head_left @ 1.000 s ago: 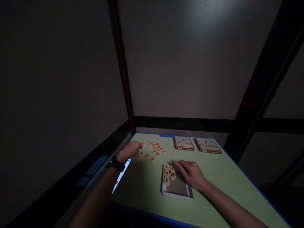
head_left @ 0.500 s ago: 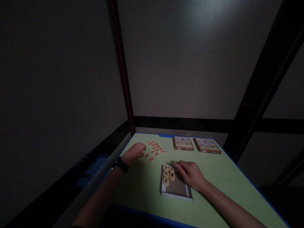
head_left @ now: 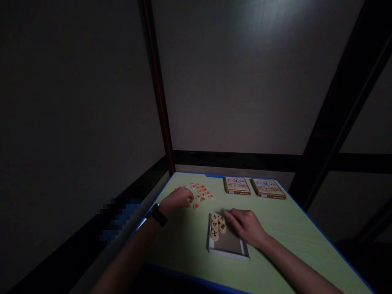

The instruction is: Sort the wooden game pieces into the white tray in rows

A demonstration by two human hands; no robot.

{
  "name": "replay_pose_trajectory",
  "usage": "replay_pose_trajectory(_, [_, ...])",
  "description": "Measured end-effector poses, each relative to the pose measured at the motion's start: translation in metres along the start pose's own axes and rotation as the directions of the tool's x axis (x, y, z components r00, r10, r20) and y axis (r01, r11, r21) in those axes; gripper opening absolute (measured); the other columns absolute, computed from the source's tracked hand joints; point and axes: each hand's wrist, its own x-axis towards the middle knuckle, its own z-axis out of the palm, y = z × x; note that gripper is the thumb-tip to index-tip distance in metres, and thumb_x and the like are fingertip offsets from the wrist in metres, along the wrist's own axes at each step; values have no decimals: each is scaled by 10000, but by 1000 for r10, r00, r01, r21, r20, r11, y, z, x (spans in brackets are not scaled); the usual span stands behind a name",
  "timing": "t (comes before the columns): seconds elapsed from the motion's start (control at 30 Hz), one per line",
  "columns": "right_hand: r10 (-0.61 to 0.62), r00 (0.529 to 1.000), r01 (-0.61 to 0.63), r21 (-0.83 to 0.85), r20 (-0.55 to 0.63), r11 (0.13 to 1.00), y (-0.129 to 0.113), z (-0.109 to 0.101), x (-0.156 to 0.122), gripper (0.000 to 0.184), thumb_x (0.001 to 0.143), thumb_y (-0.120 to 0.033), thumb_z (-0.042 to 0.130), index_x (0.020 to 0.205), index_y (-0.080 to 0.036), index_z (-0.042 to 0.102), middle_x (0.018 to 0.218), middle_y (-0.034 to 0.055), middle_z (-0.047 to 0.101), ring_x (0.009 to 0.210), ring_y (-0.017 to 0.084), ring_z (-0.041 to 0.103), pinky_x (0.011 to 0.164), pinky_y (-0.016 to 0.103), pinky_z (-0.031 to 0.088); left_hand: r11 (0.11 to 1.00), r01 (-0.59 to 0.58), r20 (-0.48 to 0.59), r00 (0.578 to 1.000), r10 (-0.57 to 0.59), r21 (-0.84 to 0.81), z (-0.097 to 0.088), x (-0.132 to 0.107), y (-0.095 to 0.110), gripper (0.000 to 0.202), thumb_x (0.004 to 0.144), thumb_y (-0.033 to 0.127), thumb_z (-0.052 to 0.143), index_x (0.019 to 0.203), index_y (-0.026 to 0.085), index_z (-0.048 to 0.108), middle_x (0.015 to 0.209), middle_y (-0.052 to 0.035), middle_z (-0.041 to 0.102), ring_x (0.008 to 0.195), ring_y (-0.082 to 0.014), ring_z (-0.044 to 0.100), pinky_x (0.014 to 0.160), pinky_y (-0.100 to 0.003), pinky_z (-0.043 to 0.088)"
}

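My left hand (head_left: 178, 198), wearing a dark wristband, is closed at the near-left side of a spread of Chinese chess pieces (head_left: 202, 194). Its fingertips are on a black-marked Chinese chess piece (head_left: 190, 201), partly covered by the fingers. A shallow open box (head_left: 228, 245) lies closer to me, with several black-marked pieces (head_left: 214, 225) laid flat in its left part. My right hand (head_left: 246, 223) rests over the box's far right edge, thumb and forefinger pinched together. What sits between those fingertips is too small and dim to make out.
Two flat printed boxes (head_left: 237, 184) (head_left: 268, 188) lie along the far edge of the green table (head_left: 294, 237). The table has a blue rim, with a wall (head_left: 239, 90) behind it and another on the left. The light is dim.
My left hand has shifted slightly right and toward me, onto a piece at the near side of the spread. Pieces formerly behind it now show at its left. My right hand stays put.
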Motion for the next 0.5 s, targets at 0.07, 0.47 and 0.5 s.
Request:
replay_pose_trajectory(0.07, [1, 1000, -1, -3, 0, 1000, 0, 0, 0, 558, 1058, -495, 280, 689, -203, 581, 584, 18, 637, 500, 139, 582, 544, 252, 357, 1000, -20, -16, 1000, 20, 4, 0, 0, 7, 243, 741, 133, 668, 931, 236, 777, 973, -49, 776, 955, -218, 678, 876, -285, 479])
replay_pose_trajectory(0.47, [-9, 1000, 9, -1, 12, 1000, 1, 1, 0, 558, 1060, -491, 269, 706, -203, 589, 593, 20, 645, 508, 146, 594, 541, 259, 362, 997, 21, -131, 991, -31, -76, -16, -7, -19, 189, 830, 167, 591, 937, 188, 746, 874, -63, 714, 852, -187, 650, 807, -248, 458])
replay_pose_trajectory(0.5, [-7, 1000, 7, 0, 13, 1000, 1, 1, 0, 558, 1060, -493, 268, 706, -204, 589, 595, 20, 646, 511, 147, 595, 542, 260, 363, 997, 27, -110, 993, -36, -78, -14, -7, -22, 181, 822, 166, 596, 922, 189, 746, 852, -58, 713, 839, -185, 651, 801, -246, 458])
